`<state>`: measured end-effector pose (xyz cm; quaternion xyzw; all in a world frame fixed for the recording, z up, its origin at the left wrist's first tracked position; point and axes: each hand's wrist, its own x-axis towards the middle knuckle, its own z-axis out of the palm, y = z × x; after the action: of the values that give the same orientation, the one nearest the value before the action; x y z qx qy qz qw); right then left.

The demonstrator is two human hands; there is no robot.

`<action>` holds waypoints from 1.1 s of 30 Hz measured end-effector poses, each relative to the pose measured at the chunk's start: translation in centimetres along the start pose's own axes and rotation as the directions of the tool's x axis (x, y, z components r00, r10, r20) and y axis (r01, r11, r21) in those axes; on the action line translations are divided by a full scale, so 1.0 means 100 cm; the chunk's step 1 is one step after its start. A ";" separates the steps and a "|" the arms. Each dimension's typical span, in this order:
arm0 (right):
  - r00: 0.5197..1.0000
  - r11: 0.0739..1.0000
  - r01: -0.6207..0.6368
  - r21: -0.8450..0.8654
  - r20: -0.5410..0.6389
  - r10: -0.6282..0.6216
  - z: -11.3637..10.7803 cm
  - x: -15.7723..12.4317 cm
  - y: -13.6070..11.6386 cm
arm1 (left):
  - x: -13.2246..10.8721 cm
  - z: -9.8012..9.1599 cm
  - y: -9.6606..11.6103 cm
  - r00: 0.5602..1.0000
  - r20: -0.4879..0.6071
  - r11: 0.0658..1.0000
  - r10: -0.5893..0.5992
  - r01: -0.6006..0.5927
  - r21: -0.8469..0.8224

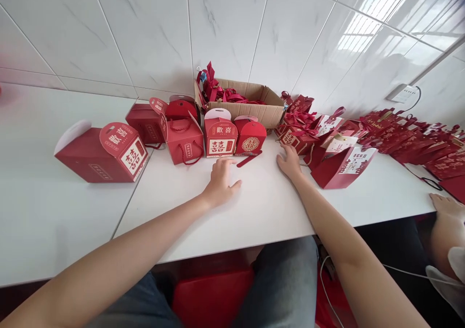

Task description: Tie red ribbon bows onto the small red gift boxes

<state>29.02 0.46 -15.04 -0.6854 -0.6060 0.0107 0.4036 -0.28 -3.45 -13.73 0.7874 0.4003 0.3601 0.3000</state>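
My left hand [221,185] hovers over or rests on the white table with fingers apart and nothing in it. Just beyond its fingertips stands a red box with a white label [220,135], beside a red box with a round gold emblem [250,138]. A dark red strip [249,159] lies in front of them. My right hand [289,161] is spread, its fingertips close to a red box tied with ribbon [298,139]; whether they touch it cannot be told. Left of these stands a red box with a rope handle [184,143].
A cardboard box [254,109] of red ribbons sits against the tiled wall. A large red box [105,154] stands at the left. Many finished-looking red boxes [410,136] line the right side. Another person's hand [447,206] rests at the right table edge.
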 end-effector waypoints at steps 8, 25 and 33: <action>0.911 0.967 0.253 -0.042 -0.327 -0.253 -0.025 0.042 -0.091 | -0.003 -0.001 0.006 0.993 0.115 0.993 -0.028 0.015 0.116; 0.910 0.995 0.094 0.042 0.401 -0.104 0.080 0.202 -0.190 | -0.010 -0.010 0.008 0.982 0.175 0.997 -0.065 0.058 0.044; 0.813 0.996 0.089 -0.012 0.578 -0.065 0.087 0.209 -0.182 | -0.009 -0.010 0.007 0.980 0.184 0.996 -0.080 0.073 0.043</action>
<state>15.18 21.63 -0.70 -0.6325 -0.7271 0.1897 0.1878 -1.14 -4.42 -12.93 0.8068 0.4070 0.2662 0.3355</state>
